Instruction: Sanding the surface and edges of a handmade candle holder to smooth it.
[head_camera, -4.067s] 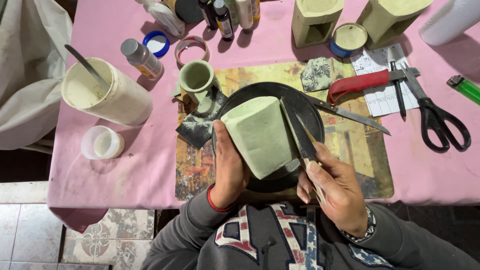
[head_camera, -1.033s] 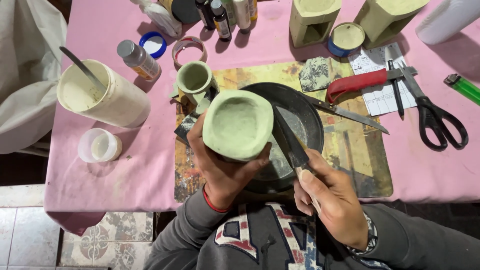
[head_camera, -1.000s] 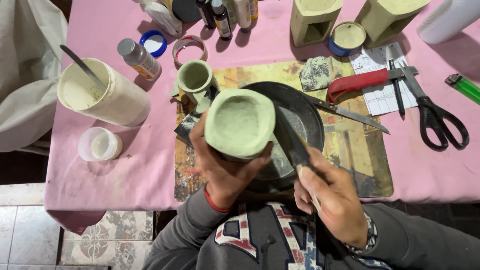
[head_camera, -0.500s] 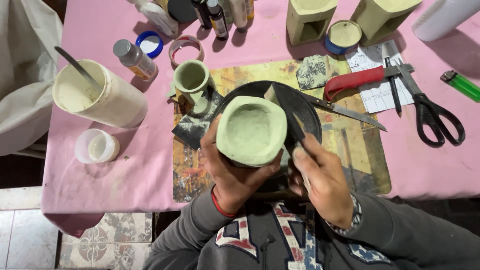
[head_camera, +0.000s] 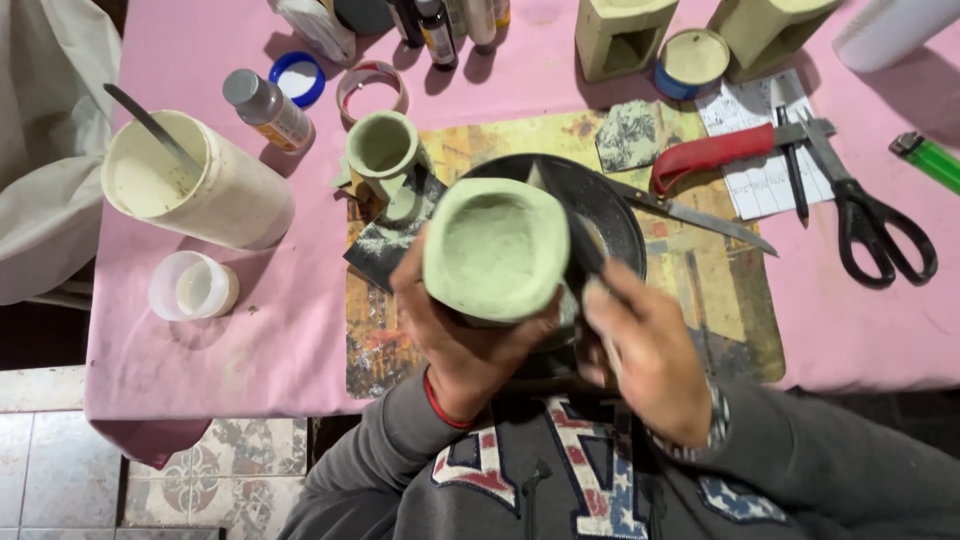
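My left hand (head_camera: 455, 335) grips a pale green moulded pot (head_camera: 495, 248) from below, its hollow opening turned up towards the camera. My right hand (head_camera: 650, 350) is closed on a dark-bladed knife (head_camera: 580, 250) whose blade lies against the pot's right side. Both are held over a round black pan (head_camera: 605, 200) on a worn printed board (head_camera: 720, 290). The knife's handle is hidden inside my fist.
On the pink tablecloth (head_camera: 200, 330) stand a large cream tub with a stick (head_camera: 195, 190), a small plastic cup (head_camera: 193, 286), a small green cup (head_camera: 382, 150), bottles, two green blocks at the back, a red-handled knife (head_camera: 710, 160), black scissors (head_camera: 875, 225) and a green lighter (head_camera: 928, 158).
The pot has been turned from side-on to opening-up and lifted closer to the camera. My right hand and knife moved in against the pot's right side.
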